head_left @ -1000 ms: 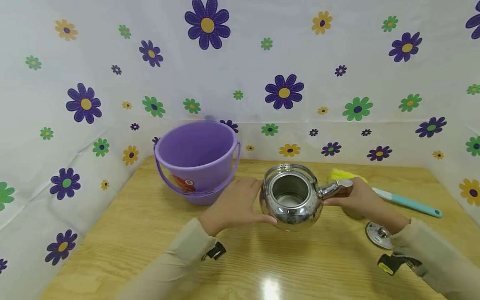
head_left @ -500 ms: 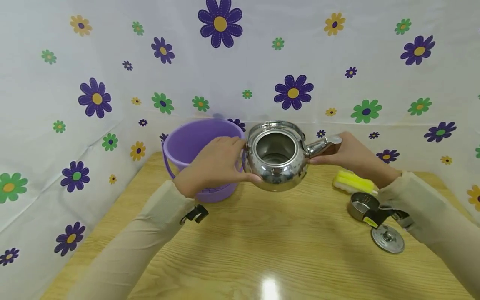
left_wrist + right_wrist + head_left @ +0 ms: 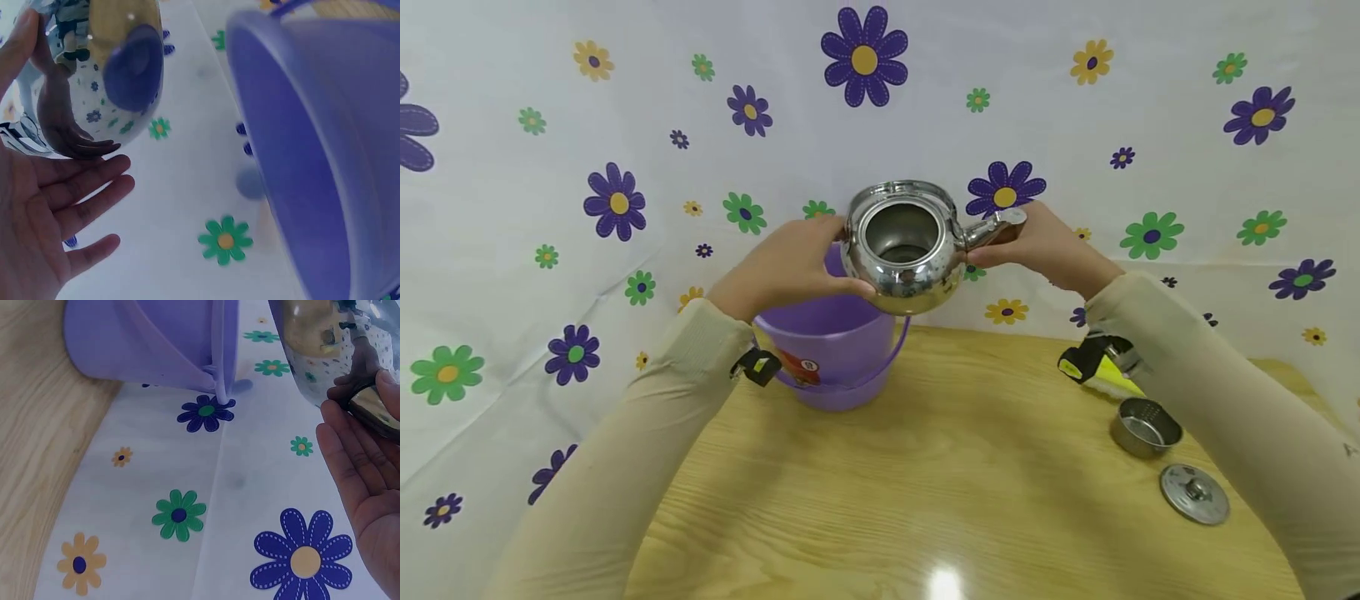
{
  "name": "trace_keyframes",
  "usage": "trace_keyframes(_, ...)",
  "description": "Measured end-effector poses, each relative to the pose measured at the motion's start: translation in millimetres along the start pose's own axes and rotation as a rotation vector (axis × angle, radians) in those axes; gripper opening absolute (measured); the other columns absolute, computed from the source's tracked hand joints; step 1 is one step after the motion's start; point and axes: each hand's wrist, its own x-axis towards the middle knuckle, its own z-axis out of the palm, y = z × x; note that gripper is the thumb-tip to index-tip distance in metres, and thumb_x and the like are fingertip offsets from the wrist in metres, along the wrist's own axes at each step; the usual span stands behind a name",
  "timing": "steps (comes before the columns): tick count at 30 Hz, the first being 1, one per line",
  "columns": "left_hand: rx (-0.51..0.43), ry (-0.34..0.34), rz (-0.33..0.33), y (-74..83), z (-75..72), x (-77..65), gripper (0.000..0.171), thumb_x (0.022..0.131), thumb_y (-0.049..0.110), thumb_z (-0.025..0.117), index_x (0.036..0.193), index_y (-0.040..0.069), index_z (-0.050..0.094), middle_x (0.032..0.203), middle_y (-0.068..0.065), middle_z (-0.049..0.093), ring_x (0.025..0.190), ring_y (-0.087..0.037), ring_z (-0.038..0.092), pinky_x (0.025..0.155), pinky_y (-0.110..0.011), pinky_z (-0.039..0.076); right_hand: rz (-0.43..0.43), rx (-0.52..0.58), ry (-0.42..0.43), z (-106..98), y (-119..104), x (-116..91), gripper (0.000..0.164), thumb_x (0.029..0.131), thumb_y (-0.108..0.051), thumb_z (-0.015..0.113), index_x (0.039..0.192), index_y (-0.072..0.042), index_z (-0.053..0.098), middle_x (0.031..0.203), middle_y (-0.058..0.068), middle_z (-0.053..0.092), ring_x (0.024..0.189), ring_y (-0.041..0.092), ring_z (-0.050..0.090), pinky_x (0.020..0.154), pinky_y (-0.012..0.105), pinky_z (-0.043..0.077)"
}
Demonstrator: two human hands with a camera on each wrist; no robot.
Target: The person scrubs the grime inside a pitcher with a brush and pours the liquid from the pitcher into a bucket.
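Observation:
A shiny steel teapot (image 3: 913, 287) with its lid off is held up in the head view, its round mouth facing me. My left hand (image 3: 786, 267) grips the side of its body, thumb in front. In the left wrist view, the lower fingers of that hand (image 3: 37, 212) spread away from the metal. On the other side my right hand (image 3: 1048, 246) pinches the spout (image 3: 992, 227). Behind and below the teapot stands a purple bucket (image 3: 838, 354), partly hidden by the teapot and left hand. The bucket's open mouth (image 3: 294, 162) faces the left wrist camera.
To the right on the wooden table (image 3: 925, 467) are a small steel strainer cup (image 3: 1146, 429) and a round lid (image 3: 1195, 493). A yellow sponge (image 3: 1112, 379) is partly covered by the right sleeve. A flowered white sheet (image 3: 925, 142) hangs behind.
Both hands have lifted the teapot off toward the upper left, from in front of the table's middle to above the bucket's right side. The view has also shifted slightly left.

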Motion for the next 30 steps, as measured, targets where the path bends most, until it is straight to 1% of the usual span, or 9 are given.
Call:
trace_keyframes(3,-0.033,0.008,-0.023,-15.3,-3.1,0.8,0.088,0.068,0.062,0.073,0.135,0.012,0.045,0.133,-0.009,0.054,0.124,-0.026,0.05,0.105,-0.045,0.039,-0.055,0.031,-0.006,8,-2,17,0.026,0.082,-0.014,0.073,0.102,0.002,0.069,0.082,-0.004,0.073,0.082,0.014,0.069,0.082,0.029,0.054)
trace_keyframes(5,-0.036,0.017,-0.041,-25.4,-3.5,1.4,0.087,0.068,0.06,0.075,0.134,0.012,0.045,0.132,-0.009,0.054,0.122,-0.026,0.05,0.104,-0.046,0.039,-0.077,0.041,-0.011,14,-3,28,0.025,0.082,-0.014,0.072,0.102,0.002,0.07,0.083,-0.002,0.073,0.083,0.014,0.068,0.081,0.026,0.054)
trace_keyframes(10,-0.038,0.073,-0.052,-47.4,-0.4,-1.4,0.089,0.066,0.057,0.077,0.135,0.011,0.044,0.128,-0.009,0.055,0.117,-0.026,0.051,0.102,-0.046,0.041,-0.092,0.078,-0.015,31,-3,49,0.025,0.084,-0.01,0.07,0.106,0.001,0.069,0.093,0.003,0.074,0.09,0.015,0.068,0.09,0.034,0.052)
trace_keyframes(12,-0.038,0.114,-0.043,-54.8,1.9,-5.1,0.091,0.065,0.055,0.079,0.137,0.011,0.043,0.128,-0.009,0.055,0.116,-0.027,0.051,0.1,-0.046,0.042,-0.094,0.087,-0.01,38,-3,56,0.025,0.084,-0.009,0.07,0.108,0.0,0.069,0.096,0.003,0.074,0.091,0.014,0.068,0.093,0.038,0.05)
trace_keyframes(14,-0.03,0.166,-0.029,-62.2,4.9,-9.8,0.093,0.065,0.051,0.081,0.137,0.01,0.042,0.127,-0.01,0.055,0.114,-0.029,0.052,0.098,-0.047,0.043,-0.107,0.093,0.005,46,-5,62,0.026,0.083,-0.009,0.07,0.108,-0.001,0.069,0.098,0.005,0.073,0.091,0.014,0.068,0.093,0.038,0.05)
trace_keyframes(19,0.022,0.339,0.046,-78.0,18.0,-17.4,0.101,0.059,0.042,0.088,0.139,0.005,0.039,0.119,-0.014,0.059,0.107,-0.031,0.056,0.095,-0.047,0.044,-0.138,0.144,0.045,65,-6,73,0.033,0.082,-0.006,0.071,0.115,-0.002,0.066,0.108,0.012,0.07,0.092,0.013,0.068,0.089,0.03,0.052)
trace_keyframes(24,0.058,0.466,0.105,-84.6,27.5,-18.0,0.106,0.052,0.039,0.091,0.137,0.0,0.041,0.115,-0.018,0.061,0.105,-0.032,0.056,0.097,-0.049,0.04,-0.209,0.181,0.097,76,0,80,0.038,0.08,-0.004,0.072,0.118,-0.004,0.065,0.113,0.014,0.068,0.09,0.008,0.067,0.087,0.026,0.053)
trace_keyframes(27,0.072,0.496,0.103,-84.7,32.2,-17.0,0.108,0.05,0.039,0.092,0.136,-0.001,0.041,0.117,-0.019,0.06,0.109,-0.034,0.055,0.101,-0.05,0.038,-0.261,0.181,0.119,80,6,81,0.038,0.08,-0.004,0.072,0.117,-0.005,0.066,0.113,0.014,0.068,0.094,0.011,0.067,0.087,0.027,0.053)
trace_keyframes(30,0.087,0.524,0.092,-85.6,38.3,-17.2,0.109,0.048,0.039,0.092,0.136,-0.001,0.041,0.119,-0.02,0.058,0.111,-0.035,0.053,0.104,-0.051,0.035,-0.286,0.149,0.151,84,12,80,0.038,0.08,-0.007,0.073,0.117,-0.007,0.066,0.116,0.011,0.067,0.102,0.016,0.066,0.091,0.028,0.051)
